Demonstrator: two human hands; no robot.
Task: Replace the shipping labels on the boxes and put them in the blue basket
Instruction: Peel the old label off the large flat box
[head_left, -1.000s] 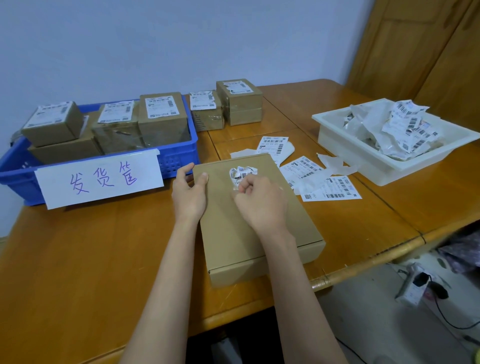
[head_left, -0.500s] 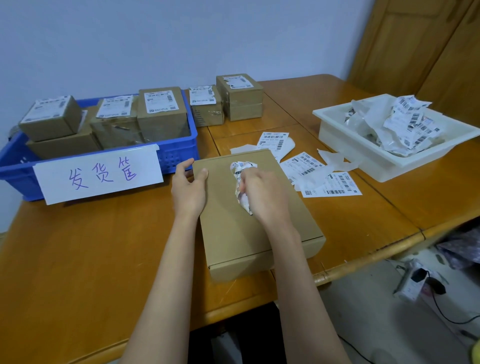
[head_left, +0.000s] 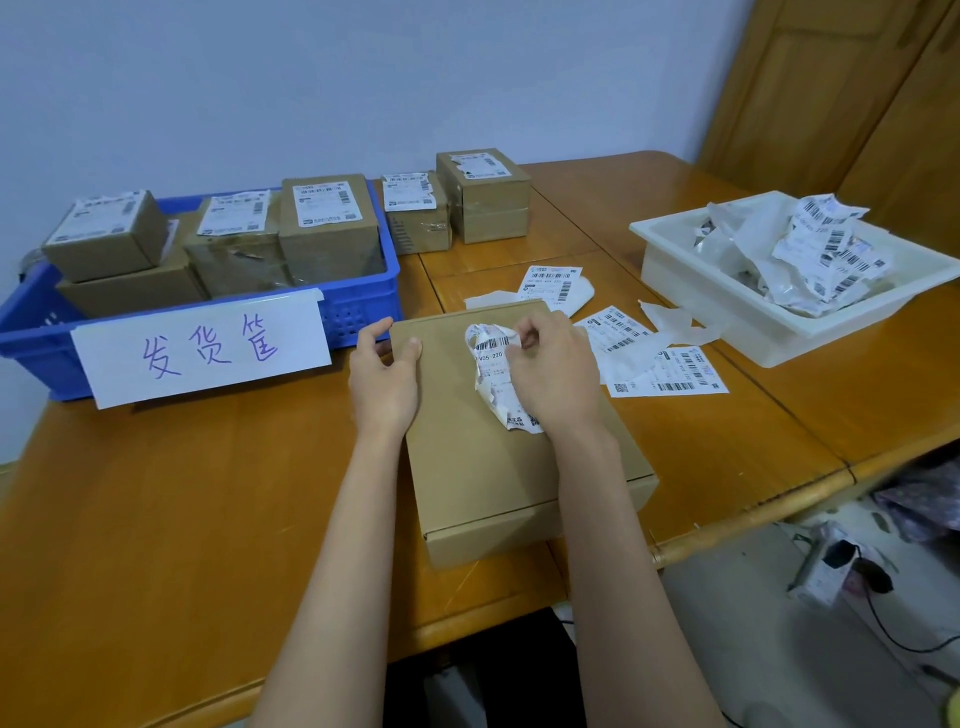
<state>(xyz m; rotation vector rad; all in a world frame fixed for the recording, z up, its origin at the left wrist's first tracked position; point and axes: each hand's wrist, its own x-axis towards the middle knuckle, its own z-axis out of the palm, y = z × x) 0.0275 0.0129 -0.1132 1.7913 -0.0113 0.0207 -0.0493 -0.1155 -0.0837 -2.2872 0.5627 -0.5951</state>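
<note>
A flat brown cardboard box lies on the wooden table in front of me. My left hand grips its far left corner, thumb on top. My right hand pinches a crumpled old shipping label that curls up off the box top. The blue basket sits at the back left with several labelled boxes inside and a paper sign on its front. Fresh labels lie flat on the table to the right of the box.
Two more small boxes stand behind the basket's right end. A white tray at the right holds crumpled old labels and backing paper. The table's front edge runs close under the flat box; a power strip and cables lie on the floor at the right.
The old label has come further off the box: it was a small peeled patch, and now a long crumpled strip hangs from my right hand. My left hand stays on the corner.
</note>
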